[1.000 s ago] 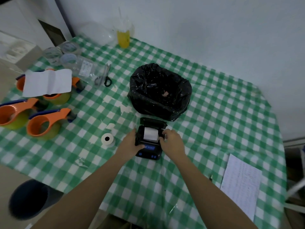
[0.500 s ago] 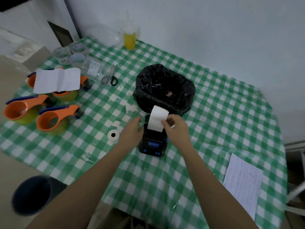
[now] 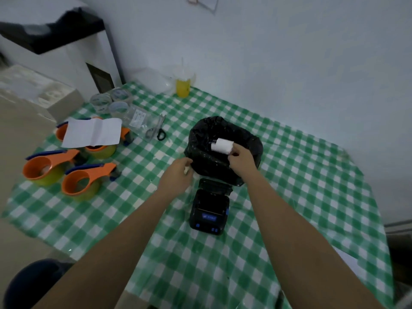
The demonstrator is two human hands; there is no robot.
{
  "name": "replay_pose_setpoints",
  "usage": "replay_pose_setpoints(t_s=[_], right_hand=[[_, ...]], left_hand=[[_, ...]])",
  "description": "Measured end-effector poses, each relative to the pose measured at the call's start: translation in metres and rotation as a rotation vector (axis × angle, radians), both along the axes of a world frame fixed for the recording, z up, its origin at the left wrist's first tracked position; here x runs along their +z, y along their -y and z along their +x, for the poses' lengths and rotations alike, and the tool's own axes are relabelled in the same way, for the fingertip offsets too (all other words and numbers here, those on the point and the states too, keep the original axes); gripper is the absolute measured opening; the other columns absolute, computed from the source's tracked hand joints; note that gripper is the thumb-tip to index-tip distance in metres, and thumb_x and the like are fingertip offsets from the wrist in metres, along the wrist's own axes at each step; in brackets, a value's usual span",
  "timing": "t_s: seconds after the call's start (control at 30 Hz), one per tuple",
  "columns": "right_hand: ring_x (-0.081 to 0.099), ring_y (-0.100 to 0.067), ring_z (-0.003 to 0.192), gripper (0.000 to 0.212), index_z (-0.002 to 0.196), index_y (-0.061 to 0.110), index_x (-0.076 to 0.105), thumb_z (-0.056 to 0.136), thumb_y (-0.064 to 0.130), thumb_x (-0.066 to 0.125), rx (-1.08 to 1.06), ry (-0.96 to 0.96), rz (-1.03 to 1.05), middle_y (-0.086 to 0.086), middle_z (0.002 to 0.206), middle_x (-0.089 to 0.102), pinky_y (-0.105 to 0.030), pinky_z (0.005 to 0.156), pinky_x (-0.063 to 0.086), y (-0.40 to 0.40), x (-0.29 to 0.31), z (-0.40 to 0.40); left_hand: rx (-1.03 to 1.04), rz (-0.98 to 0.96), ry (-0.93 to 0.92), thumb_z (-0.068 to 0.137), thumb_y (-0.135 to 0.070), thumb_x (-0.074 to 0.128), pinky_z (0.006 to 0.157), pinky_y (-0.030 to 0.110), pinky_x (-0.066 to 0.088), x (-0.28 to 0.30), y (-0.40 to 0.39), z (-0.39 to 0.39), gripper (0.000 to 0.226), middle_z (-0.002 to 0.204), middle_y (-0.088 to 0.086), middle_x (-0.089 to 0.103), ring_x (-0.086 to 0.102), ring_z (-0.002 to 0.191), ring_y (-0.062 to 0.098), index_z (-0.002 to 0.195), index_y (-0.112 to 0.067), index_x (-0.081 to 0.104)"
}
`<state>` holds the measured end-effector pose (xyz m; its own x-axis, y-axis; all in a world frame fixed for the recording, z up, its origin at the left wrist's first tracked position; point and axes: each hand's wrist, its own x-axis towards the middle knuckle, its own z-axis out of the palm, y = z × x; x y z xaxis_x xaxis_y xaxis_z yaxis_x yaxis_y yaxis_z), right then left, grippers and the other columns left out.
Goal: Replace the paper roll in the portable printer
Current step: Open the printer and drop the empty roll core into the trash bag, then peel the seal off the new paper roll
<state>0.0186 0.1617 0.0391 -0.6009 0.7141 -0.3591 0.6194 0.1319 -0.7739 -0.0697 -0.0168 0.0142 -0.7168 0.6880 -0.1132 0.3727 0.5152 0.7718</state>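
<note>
The black portable printer point(image 3: 209, 210) lies on the green checked tablecloth point(image 3: 289, 186) with its lid open and its paper bay dark and empty. My right hand point(image 3: 242, 160) pinches a white paper roll point(image 3: 221, 146) and holds it over the mouth of the black-bagged bin point(image 3: 200, 157). My left hand point(image 3: 177, 177) hovers palm down with curled fingers by the bin's left side, just left of the printer. A small white bit point(image 3: 186, 171) shows at its fingertips; whether the hand grips it I cannot tell. The spare roll seen earlier is out of sight.
Three orange tape dispensers point(image 3: 82, 181) and a folded white sheet point(image 3: 93, 132) lie at the left. Scissors point(image 3: 156, 131), clear bags and tape rolls sit behind them, and a yellow cup point(image 3: 182, 86) stands by the wall. A dark stool point(image 3: 33, 284) is below the table's left edge.
My right hand has lifted the white paper out of the printer and carried it up over the bin. My left hand left the printer and moved toward the bin. The view has tilted up.
</note>
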Motion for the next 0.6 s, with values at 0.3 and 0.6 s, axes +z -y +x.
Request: replay_pose_setpoints(t_s=[0.3, 0.6], right_hand=[[0.061, -0.028, 0.082, 0.027, 0.116, 0.014, 0.061, 0.095, 0.009, 0.045, 0.223, -0.031, 0.050, -0.010, 0.114, 0.062, -0.036, 0.075, 0.052, 0.090, -0.029, 0.024], [0.049, -0.009, 0.061, 0.027, 0.115, 0.014, 0.062, 0.097, 0.012, 0.042, 0.286, 0.017, -0.043, -0.006, 0.102, 0.061, -0.020, 0.057, 0.041, 0.115, -0.047, 0.033]], left_hand=[[-0.075, -0.485, -0.015, 0.076, -0.040, 0.069, 0.108, 0.046, 0.032, -0.056, 0.071, -0.011, 0.081, 0.144, 0.017, 0.034, 0.032, 0.130, 0.037, 0.140, -0.013, 0.028], [-0.061, -0.488, -0.006, 0.082, -0.016, 0.063, 0.090, 0.044, 0.047, -0.071, 0.089, -0.004, 0.054, 0.130, 0.016, 0.048, 0.047, 0.114, 0.034, 0.131, -0.013, 0.042]])
